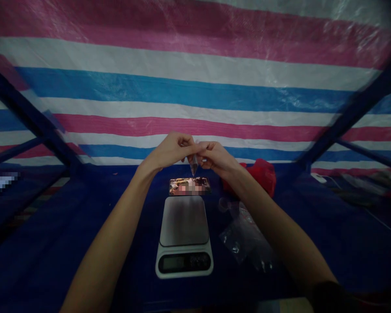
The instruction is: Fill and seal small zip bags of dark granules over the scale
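My left hand point(176, 150) and my right hand point(217, 157) meet above the far side of the table, fingers pinched together. Between them hangs a small clear plastic bag point(194, 166), its lower corner pointing down; something dark seems to be in it, too small to name. Both hands grip its top edge. Just below the bag lies a phone point(189, 186) with a lit screen. Nearer to me is a white kitchen scale point(184, 221) with a steel plate, nothing on it; its display digits are too faint to read.
Clear plastic bags point(244, 234) lie right of the scale, under my right forearm. A red bag or cloth point(263, 176) sits behind that forearm. Blue frame bars point(29, 115) rise at both sides, and a striped plastic sheet point(195, 95) hangs behind the blue tabletop point(140, 261).
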Tool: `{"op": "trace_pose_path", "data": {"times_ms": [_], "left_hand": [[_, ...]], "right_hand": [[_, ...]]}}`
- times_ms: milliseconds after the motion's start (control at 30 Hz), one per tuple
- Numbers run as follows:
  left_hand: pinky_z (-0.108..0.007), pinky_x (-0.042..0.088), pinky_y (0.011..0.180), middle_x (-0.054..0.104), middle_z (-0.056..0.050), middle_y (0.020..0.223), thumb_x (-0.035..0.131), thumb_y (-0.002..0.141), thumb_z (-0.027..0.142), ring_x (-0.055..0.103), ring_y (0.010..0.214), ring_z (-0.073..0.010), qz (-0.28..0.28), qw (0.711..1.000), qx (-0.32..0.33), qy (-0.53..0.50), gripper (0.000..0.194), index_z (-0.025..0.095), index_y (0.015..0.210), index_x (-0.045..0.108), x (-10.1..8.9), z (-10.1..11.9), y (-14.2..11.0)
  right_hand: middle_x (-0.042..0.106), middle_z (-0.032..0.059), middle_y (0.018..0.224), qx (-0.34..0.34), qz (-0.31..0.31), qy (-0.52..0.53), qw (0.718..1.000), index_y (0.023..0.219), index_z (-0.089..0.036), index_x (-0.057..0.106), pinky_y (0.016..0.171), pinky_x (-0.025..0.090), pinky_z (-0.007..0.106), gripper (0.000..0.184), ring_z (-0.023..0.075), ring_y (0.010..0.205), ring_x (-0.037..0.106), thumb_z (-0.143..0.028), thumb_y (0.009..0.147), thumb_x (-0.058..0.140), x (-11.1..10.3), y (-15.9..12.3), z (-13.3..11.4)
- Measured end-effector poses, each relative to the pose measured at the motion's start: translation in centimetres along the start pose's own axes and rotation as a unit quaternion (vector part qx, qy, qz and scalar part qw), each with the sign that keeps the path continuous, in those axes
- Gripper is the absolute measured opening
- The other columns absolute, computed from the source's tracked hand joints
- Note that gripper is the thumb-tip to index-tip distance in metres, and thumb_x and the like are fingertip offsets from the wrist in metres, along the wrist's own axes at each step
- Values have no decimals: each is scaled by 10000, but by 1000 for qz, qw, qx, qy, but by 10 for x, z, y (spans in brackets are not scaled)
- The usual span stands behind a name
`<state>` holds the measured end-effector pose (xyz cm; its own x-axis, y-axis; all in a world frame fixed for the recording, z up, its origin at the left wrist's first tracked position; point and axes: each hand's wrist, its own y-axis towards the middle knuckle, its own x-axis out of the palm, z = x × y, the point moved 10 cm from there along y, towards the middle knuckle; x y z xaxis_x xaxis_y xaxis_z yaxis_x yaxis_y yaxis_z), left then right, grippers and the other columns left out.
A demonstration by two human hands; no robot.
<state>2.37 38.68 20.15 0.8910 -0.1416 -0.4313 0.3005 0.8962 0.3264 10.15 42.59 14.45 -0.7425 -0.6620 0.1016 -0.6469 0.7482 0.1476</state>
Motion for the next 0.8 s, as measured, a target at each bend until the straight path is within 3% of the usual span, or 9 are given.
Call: {"op": "trace_pose_path", "data": {"times_ms": [133, 367, 600, 700, 800], "left_hand": [[-210, 462, 548, 686, -20, 614, 770, 854, 495, 643, 578, -107, -58, 998, -29, 8, 397, 161, 667, 668, 5, -16, 2], [-242, 559, 637, 726, -28, 717, 791, 825, 386, 698, 670, -132, -140, 989, -54, -9, 252, 156, 783, 695, 17, -31, 6], [-292, 598, 696, 766, -62, 867, 726, 780, 217, 740, 772, -168, -136, 989, -40, -38, 71, 182, 828, 687, 17, -31, 4], [-272, 561, 671, 751, -48, 789, 702, 789, 223, 712, 721, -158, -122, 992, -30, 21, 42, 181, 791, 702, 14, -29, 3], [-250, 499, 615, 749, -42, 749, 749, 784, 310, 685, 678, -161, -144, 984, -37, 95, 129, 181, 798, 756, 18, -29, 1]], "right_hand": [[548, -34, 545, 25, 0, -8, 1000, 683, -187, 606, 427, 224, 204, 243, 69, 487, 439, -326, 736, 797, 1, 2, 14], [585, -29, 572, 37, -33, -20, 999, 677, -194, 550, 428, 192, 211, 386, 57, 475, 403, -430, 733, 850, -1, 4, 22], [527, -42, 550, 9, -65, -36, 997, 719, -198, 570, 431, 171, 234, 513, 68, 471, 396, -640, 769, 826, 0, 2, 15], [581, -29, 578, 0, -59, -38, 998, 706, -197, 555, 424, 166, 228, 533, 64, 470, 415, -636, 729, 856, -2, 4, 14], [625, -18, 610, 2, -60, -35, 998, 714, -197, 544, 415, 164, 217, 544, 63, 469, 443, -645, 727, 854, -3, 4, 16]]}}
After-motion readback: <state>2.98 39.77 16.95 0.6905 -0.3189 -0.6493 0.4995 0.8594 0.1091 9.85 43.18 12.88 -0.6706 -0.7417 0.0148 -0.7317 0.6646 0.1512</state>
